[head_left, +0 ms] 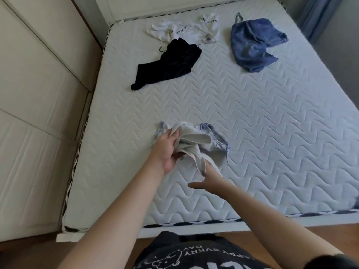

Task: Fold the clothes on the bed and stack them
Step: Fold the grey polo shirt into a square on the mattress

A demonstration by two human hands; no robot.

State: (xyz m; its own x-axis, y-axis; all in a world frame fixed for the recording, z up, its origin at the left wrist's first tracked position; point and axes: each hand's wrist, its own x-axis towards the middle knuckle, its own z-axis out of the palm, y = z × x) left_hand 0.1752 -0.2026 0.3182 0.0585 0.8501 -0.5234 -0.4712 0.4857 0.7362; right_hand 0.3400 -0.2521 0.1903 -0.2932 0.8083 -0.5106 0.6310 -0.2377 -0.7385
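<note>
Left hand [168,150] around pale garment [196,144]

The person wears a black short-sleeved T-shirt [194,253] with white print across the chest. The print includes a line drawing of a small bear-like cartoon figure [167,259] and block capital lettering [211,251] that appears upside down from the head camera and partly reads "HAPPY EVERY DAY". Larger white letters sit lower on the shirt, cut off by the frame edge and unreadable. Both forearms are bare from the elbow down. The left hand [167,152] and the right hand [207,179] carry no gloves, rings or watch that can be made out.
</note>
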